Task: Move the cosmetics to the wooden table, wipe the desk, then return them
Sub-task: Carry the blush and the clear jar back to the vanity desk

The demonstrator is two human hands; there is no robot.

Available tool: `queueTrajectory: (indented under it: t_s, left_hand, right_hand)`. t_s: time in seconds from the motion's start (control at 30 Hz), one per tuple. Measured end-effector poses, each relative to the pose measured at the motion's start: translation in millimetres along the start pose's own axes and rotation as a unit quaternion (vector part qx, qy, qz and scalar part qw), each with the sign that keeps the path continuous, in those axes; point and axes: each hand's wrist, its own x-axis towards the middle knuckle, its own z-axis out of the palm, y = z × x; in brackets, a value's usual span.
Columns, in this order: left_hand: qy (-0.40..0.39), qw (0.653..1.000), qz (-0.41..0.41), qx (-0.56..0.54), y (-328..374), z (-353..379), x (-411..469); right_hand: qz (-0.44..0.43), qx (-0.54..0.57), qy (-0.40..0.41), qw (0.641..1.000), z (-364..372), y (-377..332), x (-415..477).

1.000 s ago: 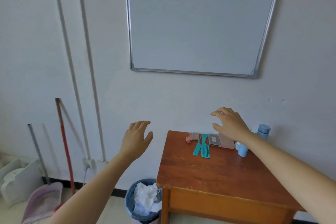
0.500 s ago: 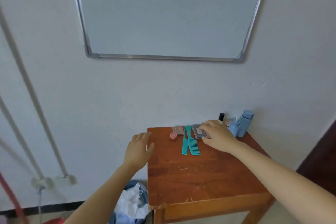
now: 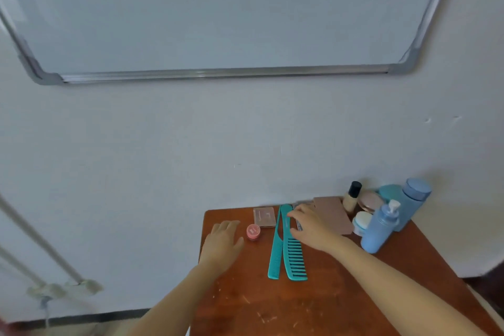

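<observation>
On the wooden table (image 3: 327, 308) lie a small pink jar (image 3: 253, 231), a beige compact (image 3: 264, 216), two teal combs (image 3: 294, 256) and a brown palette (image 3: 334, 213). At the back right stand a foundation bottle (image 3: 351, 198), a round compact (image 3: 369, 202), a white jar (image 3: 362, 222), a blue pump bottle (image 3: 380, 229) and a tall blue bottle (image 3: 413, 202). My left hand (image 3: 222, 243) hovers flat just left of the pink jar. My right hand (image 3: 313, 229) curls over a grey compact (image 3: 299, 224) beside the combs, thumb and fingers around it; most of it is hidden.
The table stands against a white wall under a whiteboard (image 3: 218, 8). Pipes (image 3: 35, 240) run down the wall on the left to a fitting near the floor. The table's front half bears only scratches.
The view has come closer to the table. My left hand has come over the table's left edge near the pink jar. My right hand has stayed on the grey compact, fingers curling round it.
</observation>
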Motion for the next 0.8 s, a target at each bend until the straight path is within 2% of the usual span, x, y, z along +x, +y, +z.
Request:
queueTrajectory:
  t_s: [0.2, 0.43, 0.6, 0.8]
  left_hand:
    - [-0.040, 0.998, -0.050, -0.006, 9.0, 37.8, 41.9]
    - [-0.065, 0.996, -0.056, -0.006, 9.0, 65.3, 65.8]
    - [-0.054, 0.998, -0.036, 0.021, 4.3, 67.9, 72.9]
    - [-0.024, 0.997, -0.070, -0.015, -4.6, 60.7, 65.0]
  right_hand:
    - [-0.033, 0.005, -0.050, 0.998, 31.7, 17.5, 62.4]
    - [-0.059, 0.042, -0.072, 0.995, 62.5, 19.0, 98.2]
    - [-0.107, 0.014, -0.076, 0.991, 70.6, 18.3, 109.3]
    - [-0.096, 0.017, -0.067, 0.993, 70.4, 15.0, 111.7]
